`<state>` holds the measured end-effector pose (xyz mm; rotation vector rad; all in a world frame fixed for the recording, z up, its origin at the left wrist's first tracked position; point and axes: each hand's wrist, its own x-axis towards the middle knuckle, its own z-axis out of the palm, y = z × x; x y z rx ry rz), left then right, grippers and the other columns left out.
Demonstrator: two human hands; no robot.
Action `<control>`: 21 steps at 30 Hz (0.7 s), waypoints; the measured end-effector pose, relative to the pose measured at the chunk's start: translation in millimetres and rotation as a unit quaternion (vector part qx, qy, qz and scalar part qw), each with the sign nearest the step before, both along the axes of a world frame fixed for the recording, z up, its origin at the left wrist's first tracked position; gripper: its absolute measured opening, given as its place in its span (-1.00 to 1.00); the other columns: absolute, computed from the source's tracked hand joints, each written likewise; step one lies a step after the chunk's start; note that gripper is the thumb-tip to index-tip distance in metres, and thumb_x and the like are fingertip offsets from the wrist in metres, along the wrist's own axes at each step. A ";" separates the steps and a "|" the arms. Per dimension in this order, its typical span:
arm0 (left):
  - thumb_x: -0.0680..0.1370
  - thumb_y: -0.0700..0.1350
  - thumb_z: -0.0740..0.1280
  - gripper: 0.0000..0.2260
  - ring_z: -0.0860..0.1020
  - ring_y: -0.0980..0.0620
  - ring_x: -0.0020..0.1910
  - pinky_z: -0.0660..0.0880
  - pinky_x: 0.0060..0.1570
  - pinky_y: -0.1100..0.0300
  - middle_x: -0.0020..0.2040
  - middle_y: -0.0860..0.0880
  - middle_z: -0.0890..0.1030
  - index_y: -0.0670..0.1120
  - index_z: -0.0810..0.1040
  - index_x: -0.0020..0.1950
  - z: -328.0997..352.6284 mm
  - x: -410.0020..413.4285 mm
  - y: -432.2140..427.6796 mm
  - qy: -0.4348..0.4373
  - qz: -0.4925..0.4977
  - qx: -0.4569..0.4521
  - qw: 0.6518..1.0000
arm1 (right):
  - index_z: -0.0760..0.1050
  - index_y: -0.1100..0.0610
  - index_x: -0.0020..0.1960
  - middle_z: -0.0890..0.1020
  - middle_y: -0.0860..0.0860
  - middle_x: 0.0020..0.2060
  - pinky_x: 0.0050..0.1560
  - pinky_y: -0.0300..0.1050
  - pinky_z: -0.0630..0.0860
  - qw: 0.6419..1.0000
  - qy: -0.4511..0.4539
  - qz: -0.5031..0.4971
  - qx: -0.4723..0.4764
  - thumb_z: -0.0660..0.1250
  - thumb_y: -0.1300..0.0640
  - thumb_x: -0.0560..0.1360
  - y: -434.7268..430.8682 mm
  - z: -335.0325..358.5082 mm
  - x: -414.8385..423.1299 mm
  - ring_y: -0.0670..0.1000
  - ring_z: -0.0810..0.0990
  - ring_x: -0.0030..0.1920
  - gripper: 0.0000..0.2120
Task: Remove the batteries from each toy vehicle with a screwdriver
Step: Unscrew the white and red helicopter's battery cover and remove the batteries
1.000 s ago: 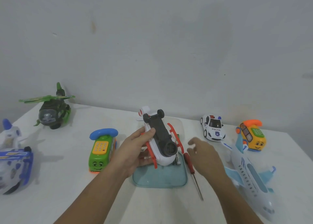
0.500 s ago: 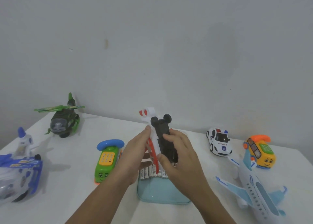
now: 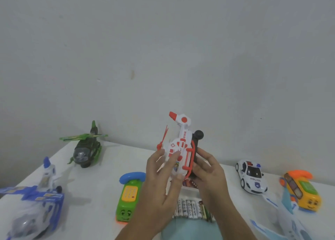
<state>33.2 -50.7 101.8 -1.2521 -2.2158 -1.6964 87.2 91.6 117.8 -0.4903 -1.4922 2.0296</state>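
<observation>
A white and red toy helicopter [image 3: 181, 145] is held up above the table, tail pointing up, its black underside turned to the right. My left hand [image 3: 163, 176] supports its left side with straight fingers and the thumb under the nose. My right hand [image 3: 208, 171] grips the black underside and red skid from the right. Below the hands, several batteries [image 3: 192, 210] lie side by side in a clear container on a pale blue lid [image 3: 192, 229]. No screwdriver is in view.
On the white table [image 3: 101, 181]: a green helicopter [image 3: 85, 149] at back left, a blue and white plane [image 3: 32, 203] at left, a green phone bus [image 3: 129, 200], a police car [image 3: 252, 178], an orange phone bus [image 3: 301, 190] and a light blue plane [image 3: 290, 221] at right.
Both hands lifted the white helicopter and turned it, so its side now faces me instead of the underside. The right hand left the table and took the toy. The camera tilted up.
</observation>
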 end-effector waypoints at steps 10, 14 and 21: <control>0.49 -0.05 0.29 -0.88 0.57 0.14 -0.01 0.53 -0.01 0.23 -0.03 0.13 0.54 0.05 0.54 0.00 -21.7 -63.2 -38.4 0.101 0.110 0.159 0.976 | 0.45 0.30 0.31 0.61 0.27 0.18 0.12 0.17 0.58 0.975 0.091 0.070 -0.191 0.53 0.28 0.24 1.6 -13.1 -45.5 0.27 0.57 0.21 -0.34; 0.32 0.41 0.32 -0.41 0.47 0.09 0.30 0.41 0.29 0.07 0.26 0.13 0.52 0.22 0.49 0.30 8.5 -110.1 -40.9 -0.245 0.046 0.024 0.968 | 0.45 0.27 0.32 0.58 0.25 0.23 0.18 0.18 0.55 0.966 0.125 0.121 -0.189 0.70 0.15 0.00 -13.6 -16.5 -65.2 0.27 0.54 0.26 -0.07; 0.50 0.16 0.28 -0.68 0.57 0.30 0.18 0.49 0.10 0.35 0.12 0.29 0.65 0.24 0.47 0.26 24.2 -128.7 -40.3 -0.266 -0.112 0.026 0.957 | 0.46 0.25 0.34 0.56 0.27 0.25 0.23 0.26 0.49 0.967 0.095 0.176 -0.156 0.57 0.17 0.26 -38.3 -20.0 -96.8 0.28 0.56 0.22 -0.32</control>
